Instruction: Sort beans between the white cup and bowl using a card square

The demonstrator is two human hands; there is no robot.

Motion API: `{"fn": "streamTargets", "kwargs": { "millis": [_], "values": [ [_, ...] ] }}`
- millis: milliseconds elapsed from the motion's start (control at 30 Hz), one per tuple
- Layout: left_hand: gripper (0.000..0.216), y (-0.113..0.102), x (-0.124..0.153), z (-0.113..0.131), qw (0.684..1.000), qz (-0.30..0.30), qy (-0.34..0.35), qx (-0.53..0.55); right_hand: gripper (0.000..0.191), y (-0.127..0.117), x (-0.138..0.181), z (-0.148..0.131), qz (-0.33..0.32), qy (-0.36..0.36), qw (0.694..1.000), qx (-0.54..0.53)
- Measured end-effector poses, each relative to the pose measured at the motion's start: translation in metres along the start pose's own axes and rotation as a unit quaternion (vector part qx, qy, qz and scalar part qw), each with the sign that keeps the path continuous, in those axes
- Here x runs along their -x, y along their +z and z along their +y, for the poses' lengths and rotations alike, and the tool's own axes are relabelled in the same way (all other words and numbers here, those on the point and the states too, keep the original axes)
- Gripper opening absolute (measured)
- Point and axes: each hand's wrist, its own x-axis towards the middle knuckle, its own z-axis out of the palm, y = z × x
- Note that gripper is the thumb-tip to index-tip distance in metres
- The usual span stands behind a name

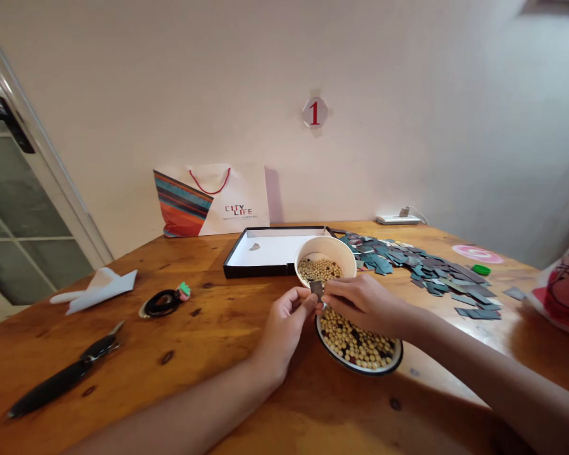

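Note:
Between my two hands is a small dark rectangular piece (316, 289), flat like a scrap of card. My left hand (287, 322) pinches it from the left with thumb and finger. From the right, my right hand (367, 303) has its fingertips closed at the piece's edge. Directly beneath my hands sits a white bowl with a dark rim (398, 361), full of pale round beans mixed with some dark and reddish ones. Just behind the piece stands a cream tub (344, 249) with pale beans in the bottom. My right hand covers part of the bowl.
A black-edged white tray (239, 268) holds a small grey scrap. Many dark flat pieces (408, 259) are heaped at right, near a green cap (481, 270). A paper bag (237, 202), keys (99, 346), a black hair tie (164, 303) and crumpled paper (104, 287) lie leftward.

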Motion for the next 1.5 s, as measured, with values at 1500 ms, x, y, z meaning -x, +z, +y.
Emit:
{"fn": "streamTargets", "kwargs": {
  "millis": [1500],
  "values": [
    [0.017,0.002,0.001,0.003,0.997,0.058,0.036,-0.033,0.023,-0.013,0.002,0.002,-0.045,0.155,0.851,-0.499]
  ]
}}
